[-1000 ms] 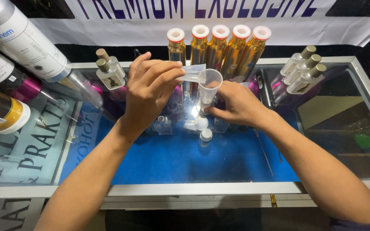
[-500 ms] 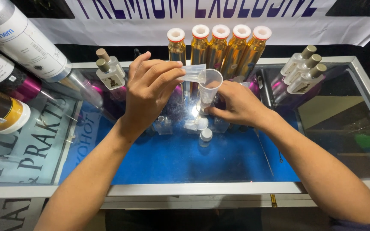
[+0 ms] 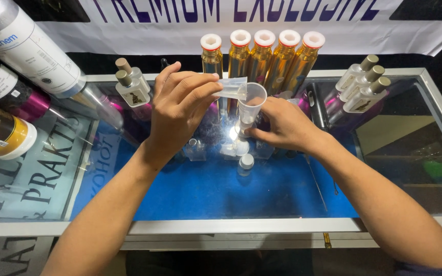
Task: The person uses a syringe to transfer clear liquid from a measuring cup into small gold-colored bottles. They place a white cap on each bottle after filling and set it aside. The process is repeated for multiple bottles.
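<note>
My left hand (image 3: 180,110) pinches a small clear vial (image 3: 233,88), tipped sideways with its mouth over the rim of a clear plastic funnel (image 3: 250,101). The funnel stands upright in a small bottle that my right hand (image 3: 285,125) steadies at its base; the bottle itself is mostly hidden by my fingers. A small white cap (image 3: 246,162) lies on the glass counter (image 3: 292,225) just in front of the funnel. Small clear bottles (image 3: 195,149) sit below my left hand.
Several gold bottles with white-and-red caps (image 3: 262,56) stand in a row behind the funnel. Clear square bottles with tan caps sit at back left (image 3: 131,87) and back right (image 3: 359,89). Large cylindrical containers (image 3: 21,46) lie at the left.
</note>
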